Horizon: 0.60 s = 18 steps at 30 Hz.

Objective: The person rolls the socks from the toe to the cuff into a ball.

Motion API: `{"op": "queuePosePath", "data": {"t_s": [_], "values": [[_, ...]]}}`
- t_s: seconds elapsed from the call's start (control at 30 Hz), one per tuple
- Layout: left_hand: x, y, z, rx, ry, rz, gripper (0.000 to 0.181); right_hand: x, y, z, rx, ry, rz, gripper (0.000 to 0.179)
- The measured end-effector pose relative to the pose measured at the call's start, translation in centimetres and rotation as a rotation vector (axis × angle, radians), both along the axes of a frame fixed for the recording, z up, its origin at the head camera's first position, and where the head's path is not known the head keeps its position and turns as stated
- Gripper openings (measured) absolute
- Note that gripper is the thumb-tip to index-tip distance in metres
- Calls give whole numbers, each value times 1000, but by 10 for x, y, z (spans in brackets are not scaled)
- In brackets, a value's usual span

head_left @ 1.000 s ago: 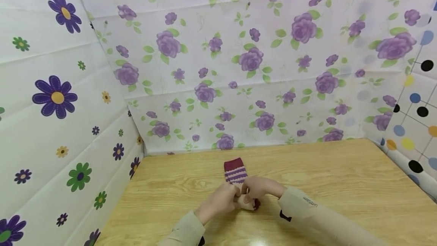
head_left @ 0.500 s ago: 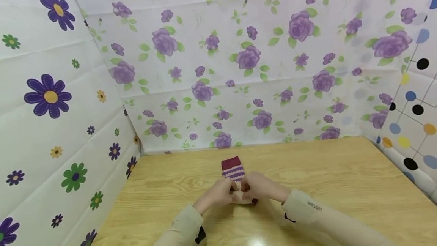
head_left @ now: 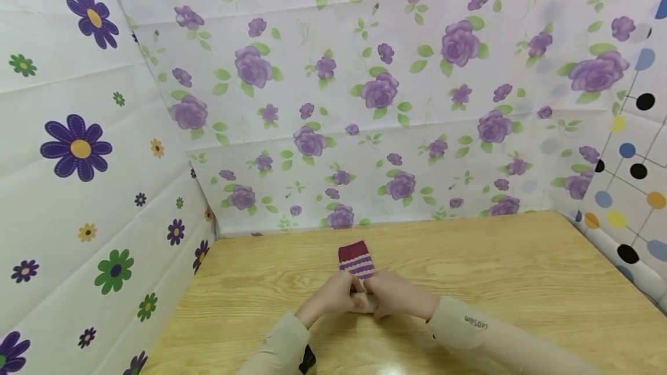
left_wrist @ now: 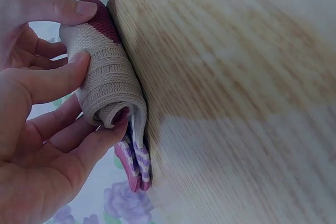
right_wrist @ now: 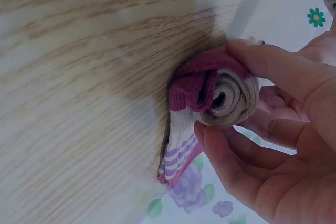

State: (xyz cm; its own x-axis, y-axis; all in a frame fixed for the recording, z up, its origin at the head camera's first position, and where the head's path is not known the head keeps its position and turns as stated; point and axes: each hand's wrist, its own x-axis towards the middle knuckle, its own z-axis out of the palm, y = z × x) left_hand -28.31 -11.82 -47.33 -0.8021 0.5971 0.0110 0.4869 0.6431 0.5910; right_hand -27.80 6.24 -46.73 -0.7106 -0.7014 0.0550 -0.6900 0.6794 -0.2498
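With daisy-print cloth (head_left: 104,201) at the left of the head view, your left hand (head_left: 333,294) pinched one end of a beige knit sock roll (left_wrist: 107,72) at the lower centre, thumb and fingers curled around it. The roll rested on the wooden table (head_left: 250,282), its striped cuff (head_left: 356,260) lying flat above your hands in the frame, maroon edge uppermost. Just to the right, your right hand (head_left: 400,295) pinched the other end, thumb and fingers curled about the maroon-and-beige coil seen mid-frame in the right wrist view. Your rolling looked well along: the near part was wound into a spiral, while the purple-striped cuff appeared left to wind. Whether you held one sock or two could not be told for sure.
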Motion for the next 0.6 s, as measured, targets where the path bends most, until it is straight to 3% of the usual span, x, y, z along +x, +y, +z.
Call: {"op": "queuePosePath", "data": {"t_s": [0.1, 0.33, 0.6], "values": [[1, -2, -1, 5, 13, -9, 2, 0, -1, 0, 11, 23, 27, 34], [6, -6, 0, -105, 74, -28, 24, -2, -1, -2, 5, 50, 86, 34], [10, -4, 1, -97, 25, -10, 42, -6, 0, 0, 18, 111, 165, 35]]}}
